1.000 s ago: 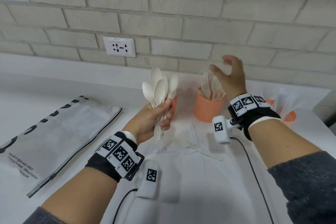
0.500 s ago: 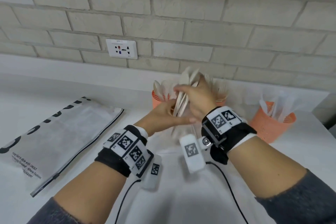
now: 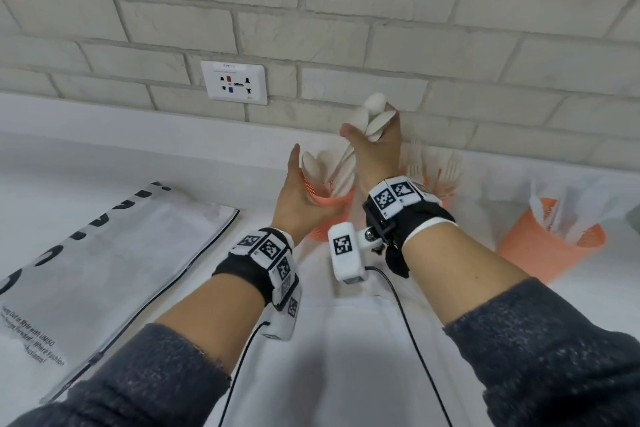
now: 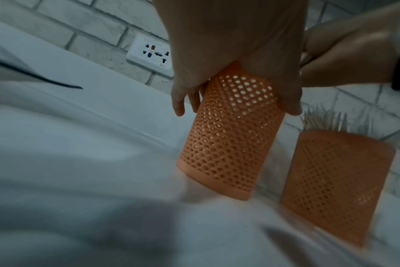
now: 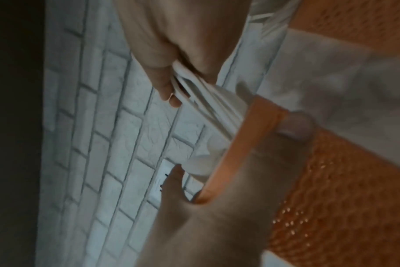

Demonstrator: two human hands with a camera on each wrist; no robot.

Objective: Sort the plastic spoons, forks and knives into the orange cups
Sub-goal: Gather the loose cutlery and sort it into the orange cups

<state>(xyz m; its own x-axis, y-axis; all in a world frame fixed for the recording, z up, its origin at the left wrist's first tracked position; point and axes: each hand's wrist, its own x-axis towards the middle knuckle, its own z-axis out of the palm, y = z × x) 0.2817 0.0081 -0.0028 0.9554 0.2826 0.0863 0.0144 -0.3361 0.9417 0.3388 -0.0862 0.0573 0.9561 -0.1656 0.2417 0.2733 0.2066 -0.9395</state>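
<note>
My right hand (image 3: 377,152) grips a bundle of white plastic spoons (image 3: 375,114) by the upper handles, bowls up. Their lower ends reach into the left orange mesh cup (image 3: 332,208), which holds other spoons. My left hand (image 3: 294,198) wraps round that cup near its rim and tips it. The left wrist view shows fingers (image 4: 180,101) curled on the spoon cup (image 4: 228,135). In the right wrist view the spoon handles (image 5: 206,108) run into the cup's rim (image 5: 251,144). A middle cup (image 3: 440,187) holds forks and a right cup (image 3: 540,246) holds knives.
A grey printed bag (image 3: 104,253) lies flat on the left of the white counter. A wall socket (image 3: 233,81) sits in the brick wall just behind the cups. White sheeting (image 3: 346,357) covers the counter in front of me, crossed by the wrist cameras' cables.
The spoon bundle passed from my left hand to my right. My left hand then moved onto the spoon cup, and my right brought the bundle over it.
</note>
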